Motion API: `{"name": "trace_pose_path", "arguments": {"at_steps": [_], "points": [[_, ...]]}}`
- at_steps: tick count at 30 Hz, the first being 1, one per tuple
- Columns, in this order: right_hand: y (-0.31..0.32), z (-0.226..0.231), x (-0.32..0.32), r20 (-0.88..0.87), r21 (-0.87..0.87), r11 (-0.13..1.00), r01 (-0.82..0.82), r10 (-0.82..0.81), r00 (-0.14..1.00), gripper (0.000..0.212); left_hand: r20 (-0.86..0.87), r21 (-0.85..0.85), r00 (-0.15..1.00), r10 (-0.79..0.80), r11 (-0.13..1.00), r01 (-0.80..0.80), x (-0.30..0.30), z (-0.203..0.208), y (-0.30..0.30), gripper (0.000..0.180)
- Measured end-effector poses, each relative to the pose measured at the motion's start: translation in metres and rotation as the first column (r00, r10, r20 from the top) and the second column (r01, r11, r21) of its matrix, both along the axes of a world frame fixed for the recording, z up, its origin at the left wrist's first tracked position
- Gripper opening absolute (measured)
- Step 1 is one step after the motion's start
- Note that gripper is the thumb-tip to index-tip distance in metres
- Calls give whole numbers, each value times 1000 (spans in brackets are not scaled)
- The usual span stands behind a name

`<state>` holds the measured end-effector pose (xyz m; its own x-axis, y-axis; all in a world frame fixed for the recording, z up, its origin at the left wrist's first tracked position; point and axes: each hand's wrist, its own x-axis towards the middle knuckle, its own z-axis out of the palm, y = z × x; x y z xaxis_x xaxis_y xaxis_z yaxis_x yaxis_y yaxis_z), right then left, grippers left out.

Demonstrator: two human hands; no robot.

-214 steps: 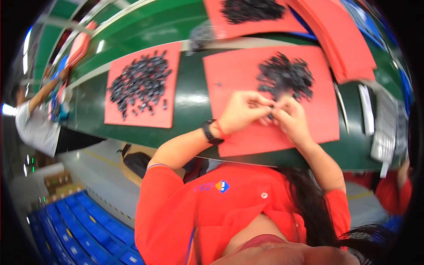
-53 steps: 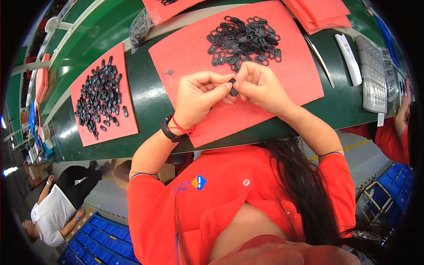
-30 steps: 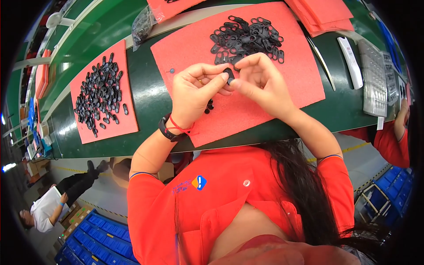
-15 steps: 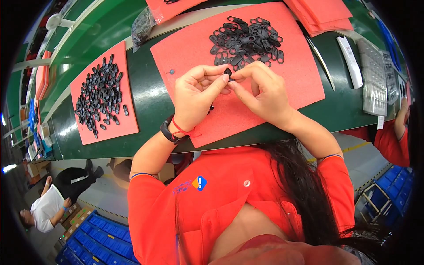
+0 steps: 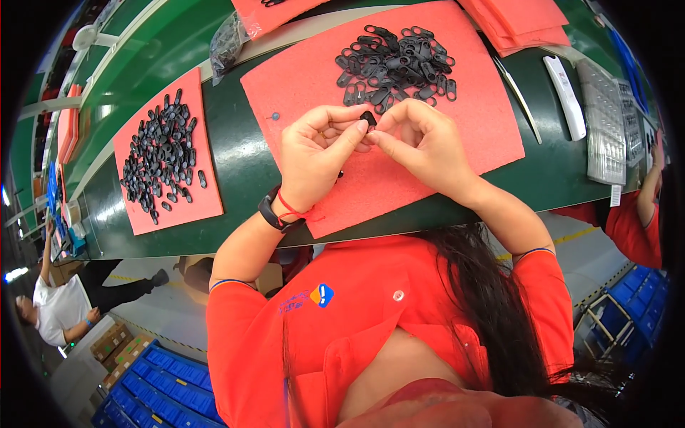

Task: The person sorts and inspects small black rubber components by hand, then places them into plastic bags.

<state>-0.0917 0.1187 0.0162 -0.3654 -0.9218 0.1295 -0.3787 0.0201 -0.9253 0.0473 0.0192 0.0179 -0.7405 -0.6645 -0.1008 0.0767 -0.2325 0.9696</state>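
Note:
Between my fingertips, over the middle of a red foam mat (image 5: pixel 457 135), is a small black plastic part (image 5: pixel 368 118). My left hand (image 5: pixel 321 146) pinches it between thumb and fingers. From the other side my right hand (image 5: pixel 421 143) closes thumb and forefinger at its lower end; fingers cover most of the part. Just beyond my hands lies a heap of flat black oval pieces with holes (image 5: pixel 396 64). A second pile of black oval pieces (image 5: pixel 164 146) covers the smaller red mat (image 5: pixel 207 203) to the left.
A white-handled tool (image 5: pixel 565 96), a thin pale strip (image 5: pixel 519 100) and clear plastic trays (image 5: pixel 603 128) lie right on the green table (image 5: pixel 246 160). A bag of dark parts (image 5: pixel 227 44) sits at the back. Another worker's red sleeve (image 5: pixel 631 228) shows at right; a white-shirted person (image 5: pixel 61 310) is at left.
My fingers have shifted slightly around the black part, which shows a little more of its top. At the left, the white-shirted person has moved and raised an arm.

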Motion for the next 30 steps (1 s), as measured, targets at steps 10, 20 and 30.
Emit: {"name": "trace_pose_path", "arguments": {"at_steps": [10, 20, 30], "points": [[0, 2, 3, 151, 4, 999, -46, 44, 988, 10, 12, -12, 999, 49, 999, -49, 2, 4, -18, 20], [0, -3, -2, 329, 65, 991, -121, 93, 940, 17, 50, 26, 997, -54, 998, 53, 3, 5, -14, 22], [-2, -2, -2, 605, 92, 994, -61, -7, 796, 18, 41, -126, 998, -49, 991, 53, 2, 1, -3, 22]]}}
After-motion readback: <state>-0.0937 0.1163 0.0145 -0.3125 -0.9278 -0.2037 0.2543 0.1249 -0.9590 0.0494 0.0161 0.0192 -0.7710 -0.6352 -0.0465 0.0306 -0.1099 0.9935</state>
